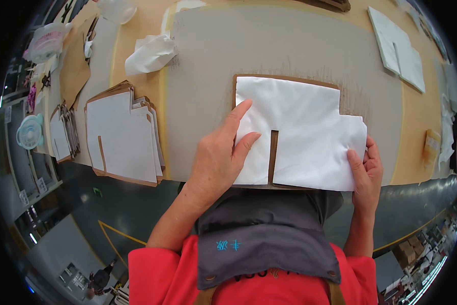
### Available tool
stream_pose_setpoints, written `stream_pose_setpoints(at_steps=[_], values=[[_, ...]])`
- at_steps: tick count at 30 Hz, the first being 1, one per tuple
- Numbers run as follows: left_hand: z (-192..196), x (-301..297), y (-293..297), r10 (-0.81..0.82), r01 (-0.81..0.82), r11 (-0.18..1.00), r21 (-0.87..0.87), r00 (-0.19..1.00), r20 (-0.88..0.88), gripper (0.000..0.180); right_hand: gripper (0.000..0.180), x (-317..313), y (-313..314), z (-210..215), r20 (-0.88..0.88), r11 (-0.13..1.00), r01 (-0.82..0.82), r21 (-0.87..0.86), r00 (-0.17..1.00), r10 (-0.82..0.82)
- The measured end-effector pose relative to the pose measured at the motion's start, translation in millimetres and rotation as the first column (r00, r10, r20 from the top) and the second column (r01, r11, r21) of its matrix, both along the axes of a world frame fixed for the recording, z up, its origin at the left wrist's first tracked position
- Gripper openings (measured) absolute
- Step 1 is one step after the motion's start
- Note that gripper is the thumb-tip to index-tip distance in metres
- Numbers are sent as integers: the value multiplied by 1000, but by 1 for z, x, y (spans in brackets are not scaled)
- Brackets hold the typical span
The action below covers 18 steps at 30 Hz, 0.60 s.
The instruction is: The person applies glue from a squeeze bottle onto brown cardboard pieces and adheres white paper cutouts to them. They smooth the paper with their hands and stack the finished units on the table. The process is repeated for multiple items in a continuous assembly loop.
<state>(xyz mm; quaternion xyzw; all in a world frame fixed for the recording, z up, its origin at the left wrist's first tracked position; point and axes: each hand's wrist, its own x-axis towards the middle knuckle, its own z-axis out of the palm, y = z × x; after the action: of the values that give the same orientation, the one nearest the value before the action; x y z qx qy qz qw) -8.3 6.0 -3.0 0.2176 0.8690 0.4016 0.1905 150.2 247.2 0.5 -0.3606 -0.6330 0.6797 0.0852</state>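
A white sheet (310, 147) with a notched upper right corner and a narrow slot lies over a brown backing piece (289, 79). The brown shows along the top edge, at the notch and through the slot. At the sheet's left edge my left hand (215, 155) rests with thumb and index finger stretched apart on the white surface; its other fingers are partly hidden. My right hand (366, 170) grips the sheet's right edge, thumb on top and fingers curled around the side.
Stacked white-and-brown pieces (121, 137) of similar shape stand at the left. A crumpled white wad (149, 54) lies behind them. White pieces (397, 51) lie at the far right, above a yellowish packet (432, 145). The table's near edge runs just before my apron (269, 244).
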Motion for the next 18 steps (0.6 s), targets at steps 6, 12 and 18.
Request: stream_pose_setpoints(at_steps=[6, 12, 18], values=[[13, 1, -8, 41, -37, 999, -25, 975, 221, 63, 44, 1, 1, -3, 10, 1000, -10, 23, 1000, 10], [14, 3, -13, 30, -26, 999, -27, 986, 162, 66, 44, 0, -2, -1, 20, 995, -10, 100, 1000, 8], [13, 2, -13, -10, 19, 996, -84, 994, 109, 67, 43, 1, -1, -4, 28, 992, -17, 129, 1000, 14]])
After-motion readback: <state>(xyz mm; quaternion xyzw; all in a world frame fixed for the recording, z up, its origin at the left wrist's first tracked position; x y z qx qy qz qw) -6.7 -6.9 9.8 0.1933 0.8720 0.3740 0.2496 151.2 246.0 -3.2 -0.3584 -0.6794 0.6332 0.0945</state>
